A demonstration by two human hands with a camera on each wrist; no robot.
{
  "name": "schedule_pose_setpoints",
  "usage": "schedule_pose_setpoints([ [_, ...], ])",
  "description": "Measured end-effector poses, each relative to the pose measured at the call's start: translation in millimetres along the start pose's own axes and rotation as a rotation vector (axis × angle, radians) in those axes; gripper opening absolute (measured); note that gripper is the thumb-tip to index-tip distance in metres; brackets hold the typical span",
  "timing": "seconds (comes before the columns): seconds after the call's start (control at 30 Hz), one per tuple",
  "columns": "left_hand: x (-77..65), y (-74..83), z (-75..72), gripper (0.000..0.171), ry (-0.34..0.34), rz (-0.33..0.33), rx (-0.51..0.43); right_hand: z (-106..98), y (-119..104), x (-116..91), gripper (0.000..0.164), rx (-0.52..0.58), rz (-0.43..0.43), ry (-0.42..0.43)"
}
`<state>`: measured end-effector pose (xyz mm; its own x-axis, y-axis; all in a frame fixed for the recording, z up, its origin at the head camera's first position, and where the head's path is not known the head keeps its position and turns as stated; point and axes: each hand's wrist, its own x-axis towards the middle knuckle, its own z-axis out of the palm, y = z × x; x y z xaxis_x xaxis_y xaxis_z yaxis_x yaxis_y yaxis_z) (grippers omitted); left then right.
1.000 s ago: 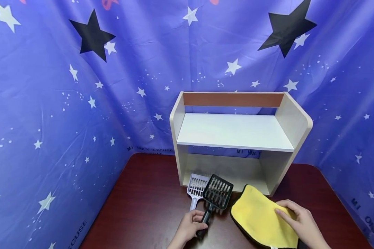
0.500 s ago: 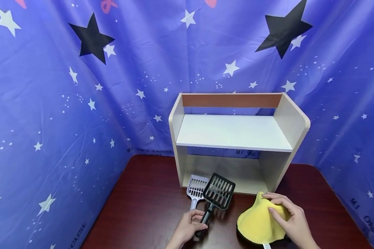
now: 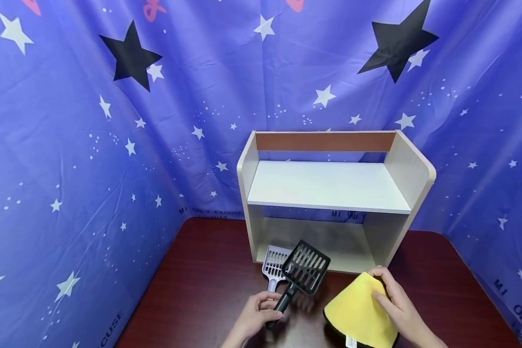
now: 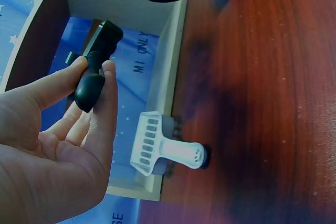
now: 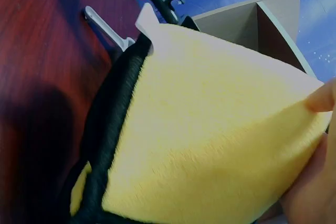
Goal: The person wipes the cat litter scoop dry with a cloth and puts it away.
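Observation:
My left hand [image 3: 255,316] pinches the handle of a black slotted litter scoop [image 3: 306,267], held up off the table with its head tilted toward the shelf. In the left wrist view the thumb and fingertips close on the dark handle [image 4: 92,85]. A pale grey litter scoop [image 3: 273,263] lies partly behind the black one, its head by the shelf's lower front edge. My right hand [image 3: 398,309] grips a yellow cloth [image 3: 360,309] with black edging and a white tag [image 3: 351,342]. The cloth hangs folded from the fingers and fills most of the right wrist view.
A two-tier wooden shelf [image 3: 328,186] with a white middle board stands at the back of the dark red table [image 3: 200,285]. Behind and at both sides hangs a blue curtain [image 3: 191,96] with stars.
The right hand has lifted and gathered the yellow cloth, which has gone from spread out to hanging folded. The left hand and black scoop have shifted only slightly.

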<state>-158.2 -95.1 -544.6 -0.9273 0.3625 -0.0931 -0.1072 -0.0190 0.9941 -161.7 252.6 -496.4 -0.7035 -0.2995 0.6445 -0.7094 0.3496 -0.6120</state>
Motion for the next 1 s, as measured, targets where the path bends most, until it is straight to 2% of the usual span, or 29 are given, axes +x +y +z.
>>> schedule_pose_setpoints([
  [0.03, 0.2, 1.6, -1.2, 0.046, -0.006, 0.000, -0.005, -1, 1, 2, 0.043, -0.004, -0.033, -0.008],
  [0.2, 1.4, 7.9, -4.5, 0.047, -0.003, -0.008, -0.030, -6, 2, 9, 0.049, -0.045, -0.047, -0.058],
  [0.27, 2.0, 10.8, -3.9, 0.047, 0.004, -0.010, -0.031, -8, -2, 12, 0.049, -0.069, 0.006, -0.090],
  [0.4, 5.0, 17.3, -2.4, 0.046, 0.010, 0.003, -0.015, -13, -7, 21, 0.047, -0.101, 0.026, -0.108],
  [0.5, 7.6, 21.7, -1.4, 0.044, 0.020, 0.007, -0.020, -16, -7, 28, 0.046, -0.125, -0.022, -0.115],
  [0.67, 10.8, 27.6, 0.2, 0.041, 0.042, 0.009, -0.022, -19, -7, 36, 0.051, -0.268, -0.114, -0.121],
  [0.77, 12.0, 30.4, 0.9, 0.040, 0.044, 0.016, -0.025, -19, -10, 40, 0.047, -0.348, -0.082, -0.118],
  [0.83, 12.8, 32.4, 1.6, 0.039, 0.047, 0.017, -0.029, -18, -12, 42, 0.043, -0.349, -0.052, -0.119],
  [1.0, 14.5, 37.0, 3.9, 0.036, 0.068, 0.013, -0.005, -17, -15, 49, 0.036, -0.242, -0.019, -0.152],
])
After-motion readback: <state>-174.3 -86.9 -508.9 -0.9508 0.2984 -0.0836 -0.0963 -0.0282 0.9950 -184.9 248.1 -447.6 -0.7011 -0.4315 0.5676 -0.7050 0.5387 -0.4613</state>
